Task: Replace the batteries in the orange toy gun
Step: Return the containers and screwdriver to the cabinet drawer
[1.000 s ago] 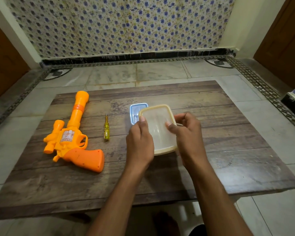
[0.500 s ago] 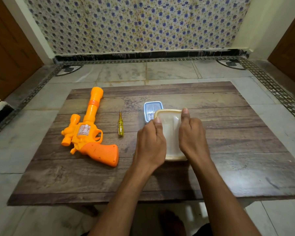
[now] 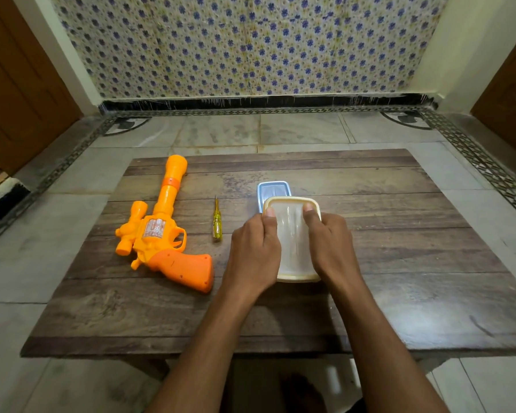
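Both arms reach straight out over the wooden table [image 3: 399,234]. The left hand [image 3: 255,251] and the right hand [image 3: 331,248] each grip a side of the cream plastic box [image 3: 292,234], thumbs on top. The small blue box [image 3: 273,189] sits just behind it. The orange toy gun [image 3: 161,234] lies to the left, with the yellow screwdriver [image 3: 216,223] beside it.

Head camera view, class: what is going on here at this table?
A person has both hands on a cream-rimmed plastic container in the middle of the wooden table, the left hand and the right hand gripping its sides. A smaller blue-rimmed box sits just behind it. The orange toy gun and a yellow screwdriver lie untouched to the left.
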The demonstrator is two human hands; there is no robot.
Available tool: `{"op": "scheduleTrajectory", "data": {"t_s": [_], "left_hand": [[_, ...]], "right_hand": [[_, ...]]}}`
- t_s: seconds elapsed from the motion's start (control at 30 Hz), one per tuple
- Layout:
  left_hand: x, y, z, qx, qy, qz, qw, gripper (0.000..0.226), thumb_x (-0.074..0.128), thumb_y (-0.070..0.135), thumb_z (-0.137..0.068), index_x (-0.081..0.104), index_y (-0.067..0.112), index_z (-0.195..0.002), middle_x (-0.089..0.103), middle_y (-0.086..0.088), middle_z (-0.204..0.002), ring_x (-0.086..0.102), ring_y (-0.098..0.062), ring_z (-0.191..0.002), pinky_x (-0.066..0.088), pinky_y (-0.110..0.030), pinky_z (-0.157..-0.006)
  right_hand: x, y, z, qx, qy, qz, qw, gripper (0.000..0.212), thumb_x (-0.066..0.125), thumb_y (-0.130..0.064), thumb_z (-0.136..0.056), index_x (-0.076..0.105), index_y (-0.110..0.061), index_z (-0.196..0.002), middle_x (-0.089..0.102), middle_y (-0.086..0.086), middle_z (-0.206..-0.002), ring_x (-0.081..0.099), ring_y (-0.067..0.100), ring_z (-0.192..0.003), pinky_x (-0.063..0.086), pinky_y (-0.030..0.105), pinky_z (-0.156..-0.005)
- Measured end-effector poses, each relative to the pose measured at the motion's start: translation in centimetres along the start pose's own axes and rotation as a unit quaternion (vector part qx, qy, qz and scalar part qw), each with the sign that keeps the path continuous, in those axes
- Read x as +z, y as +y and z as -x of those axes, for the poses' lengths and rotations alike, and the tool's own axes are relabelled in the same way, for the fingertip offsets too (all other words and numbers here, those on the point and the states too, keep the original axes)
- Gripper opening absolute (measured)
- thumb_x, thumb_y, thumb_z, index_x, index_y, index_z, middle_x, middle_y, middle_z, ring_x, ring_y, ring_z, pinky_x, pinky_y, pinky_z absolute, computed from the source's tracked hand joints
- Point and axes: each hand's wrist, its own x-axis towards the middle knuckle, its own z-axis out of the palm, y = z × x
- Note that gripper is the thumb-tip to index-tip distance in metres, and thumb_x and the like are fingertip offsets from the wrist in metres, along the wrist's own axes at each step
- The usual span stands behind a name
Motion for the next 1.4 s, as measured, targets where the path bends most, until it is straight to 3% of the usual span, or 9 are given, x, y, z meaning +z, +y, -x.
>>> {"op": "scheduleTrajectory", "data": {"t_s": [0.23,0.53,0.77,0.87,0.93,1.03,1.13,1.3,1.4], "left_hand": [[-3.3,-1.7,-2.8,0.017,0.142,-0.19,0.971,0.018,0.05,0.02,-0.105,0.06,0.006,-0.1,0.059,-0.017,-0.109,0.056,-0.033,-0.102,0.029,-0.03,-0.075],[-3.9,-4.4,-7.7,-0.1,0.021,-0.362,0.926,0.027,0.065,0.016,-0.096,0.059,0.002,-0.119,0.061,-0.024,-0.127,0.057,-0.042,-0.119,0.047,-0.044,-0.089],[-3.7,-2.6,-5.3,-0.151,0.026,-0.063,0.986,0.007,0.049,0.018,-0.095,0.056,0.021,-0.097,0.062,-0.018,-0.118,0.067,-0.032,-0.097,0.052,-0.037,-0.081],[-3.6,-0.8,-2.3,-0.211,-0.015,0.187,0.959,0.012,0.052,0.009,-0.098,0.054,0.02,-0.093,0.06,-0.011,-0.083,0.055,-0.017,-0.06,0.046,-0.029,-0.055],[-3.7,-0.2,-0.7,-0.215,-0.072,0.276,0.934,0.012,0.062,0.025,-0.1,0.061,0.014,-0.101,0.063,-0.011,-0.086,0.05,-0.015,-0.058,0.041,-0.026,-0.049],[-3.6,-1.0,0.3,-0.172,-0.142,0.304,0.926,0.045,0.073,0.047,-0.088,0.07,0.01,-0.115,0.075,-0.01,-0.104,0.069,-0.028,-0.079,0.054,-0.034,-0.065],[-3.9,-1.7,0.7,-0.156,-0.136,0.32,0.925,0.039,0.075,0.036,-0.089,0.072,0.011,-0.118,0.078,-0.013,-0.111,0.074,-0.034,-0.106,0.055,-0.06,-0.099],[-4.8,-2.2,0.1,-0.139,-0.071,0.288,0.945,0.023,0.072,0.026,-0.096,0.073,0.011,-0.113,0.081,-0.007,-0.101,0.077,-0.029,-0.098,0.063,-0.044,-0.075],[-6.0,-2.3,-0.4,-0.156,-0.051,0.3,0.94,0.021,0.073,0.026,-0.095,0.073,0.012,-0.111,0.081,-0.008,-0.099,0.078,-0.028,-0.095,0.063,-0.054,-0.082]], "right_hand": [[-1.2,0.7,-0.3,0.001,0.038,0.014,0.999,0.048,0.037,-0.044,-0.109,0.063,-0.02,-0.077,0.063,-0.005,-0.078,0.057,0.005,-0.072,0.036,0.024,-0.055],[-1.4,1.7,-0.8,-0.013,0.037,0.027,0.999,0.052,0.039,-0.049,-0.107,0.07,-0.013,-0.087,0.071,0.003,-0.087,0.066,0.014,-0.078,0.044,0.027,-0.057],[-0.7,1.3,-0.6,-0.037,0.053,0.01,0.998,0.053,0.039,-0.051,-0.107,0.066,-0.016,-0.077,0.069,0.0,-0.078,0.066,0.02,-0.077,0.05,0.034,-0.061],[-0.2,1.0,-0.2,-0.055,0.049,0.011,0.997,0.052,0.04,-0.049,-0.108,0.065,-0.018,-0.075,0.068,-0.002,-0.075,0.065,0.02,-0.075,0.047,0.032,-0.059],[0.1,0.9,0.0,-0.061,0.046,0.012,0.997,0.051,0.04,-0.049,-0.107,0.069,-0.016,-0.08,0.069,-0.002,-0.076,0.067,0.017,-0.074,0.05,0.032,-0.058],[0.5,0.6,0.3,-0.066,0.046,0.009,0.997,0.05,0.041,-0.047,-0.107,0.07,-0.016,-0.081,0.069,-0.003,-0.075,0.067,0.013,-0.071,0.05,0.029,-0.056],[1.1,0.1,0.8,-0.072,0.025,0.012,0.997,0.049,0.041,-0.051,-0.106,0.071,-0.018,-0.085,0.071,-0.004,-0.077,0.069,0.01,-0.072,0.053,0.026,-0.054],[1.5,-0.5,-0.3,-0.025,0.043,-0.018,0.999,0.066,0.04,-0.064,-0.102,0.069,-0.01,-0.079,0.071,0.0,-0.073,0.069,0.016,-0.071,0.057,0.036,-0.06],[2.0,-0.7,-2.3,0.008,0.072,0.005,0.997,0.041,0.053,-0.049,-0.102,0.067,-0.015,-0.084,0.07,-0.001,-0.081,0.067,0.014,-0.077,0.053,0.032,-0.064]]}}
